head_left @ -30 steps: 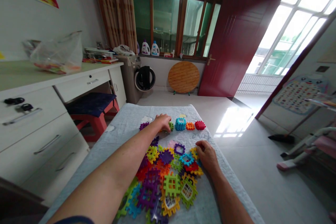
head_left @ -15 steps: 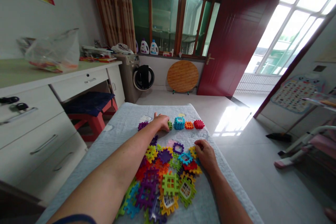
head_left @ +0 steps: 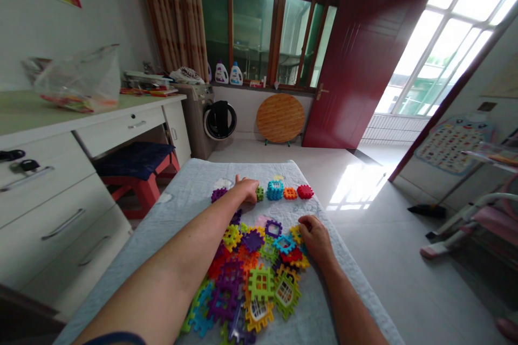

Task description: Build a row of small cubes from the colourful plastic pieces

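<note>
My left hand (head_left: 246,191) reaches across to the row of built blocks at the far end of the cloth. Its fingers are curled down, and the hand hides whatever is in them. Just right of it sits a small green block (head_left: 259,193), and left of it a purple block (head_left: 219,194). My right hand (head_left: 316,233) rests at the right edge of the pile, with curled fingers beside a yellow toothed tile (head_left: 296,234); what is under them cannot be made out. Between my arms lie loose interlocking tiles, among them a lime window tile (head_left: 261,282) and a purple tile (head_left: 253,240).
Along the row stand a blue cube (head_left: 275,190), an orange block (head_left: 290,193) and a red block (head_left: 305,192), near the right edge of the cloth-covered table (head_left: 182,194). A desk (head_left: 154,101) and a red stool (head_left: 148,183) are at left.
Both hands keep nearly the same places over the cloth. The whole view shifts very slightly; no block visibly moves.
</note>
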A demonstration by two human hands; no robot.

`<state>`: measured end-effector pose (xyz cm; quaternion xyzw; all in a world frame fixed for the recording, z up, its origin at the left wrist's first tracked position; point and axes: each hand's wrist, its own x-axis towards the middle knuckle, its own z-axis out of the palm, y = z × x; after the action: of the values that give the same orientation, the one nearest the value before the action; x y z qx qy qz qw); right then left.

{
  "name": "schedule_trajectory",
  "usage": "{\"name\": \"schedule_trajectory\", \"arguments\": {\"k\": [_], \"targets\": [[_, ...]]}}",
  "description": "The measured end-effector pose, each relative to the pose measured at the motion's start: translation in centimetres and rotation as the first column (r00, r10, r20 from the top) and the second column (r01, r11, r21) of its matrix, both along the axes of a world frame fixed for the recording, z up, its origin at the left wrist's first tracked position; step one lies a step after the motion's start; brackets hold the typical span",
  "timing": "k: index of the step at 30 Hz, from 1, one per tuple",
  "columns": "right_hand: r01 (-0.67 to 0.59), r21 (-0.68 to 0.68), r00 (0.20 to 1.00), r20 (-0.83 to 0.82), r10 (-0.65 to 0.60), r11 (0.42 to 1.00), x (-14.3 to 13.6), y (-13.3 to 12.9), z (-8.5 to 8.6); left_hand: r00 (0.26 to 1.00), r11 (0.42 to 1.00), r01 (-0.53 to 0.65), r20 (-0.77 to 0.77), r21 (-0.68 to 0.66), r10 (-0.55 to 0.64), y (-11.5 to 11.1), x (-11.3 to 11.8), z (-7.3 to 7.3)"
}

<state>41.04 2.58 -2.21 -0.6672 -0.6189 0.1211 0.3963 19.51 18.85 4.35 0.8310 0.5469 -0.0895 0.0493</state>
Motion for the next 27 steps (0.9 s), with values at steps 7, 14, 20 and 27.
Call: {"name": "schedule_trajectory", "arguments": {"k": [7, 14, 20, 27], "targets": [[0.007, 0.006, 1.0, -0.007, -0.007, 1.0, 0.0, 0.0, 0.0, 1.0, 1.0, -0.001, 0.003, 0.006, 0.001, 0.0, 0.0, 0.0], [0.0, 0.006, 1.0, -0.008, 0.0, 1.0, 0.2, 0.1, -0.2, 0.999, 0.998, 0.006, 0.035, 0.055, -0.008, -0.3, -0.1, -0.1], [0.004, 0.012, 1.0, -0.012, -0.004, 1.0, 0.1, 0.1, -0.2, 0.995, 0.991, 0.024, 0.092, 0.131, -0.036, -1.8, -1.6, 1.5], [0.019, 0.014, 0.997, -0.075, -0.018, 1.0, -0.1, -0.3, 0.4, 0.974, 0.964, 0.03, 0.208, 0.263, -0.087, -9.4, -9.8, 3.7]]}}
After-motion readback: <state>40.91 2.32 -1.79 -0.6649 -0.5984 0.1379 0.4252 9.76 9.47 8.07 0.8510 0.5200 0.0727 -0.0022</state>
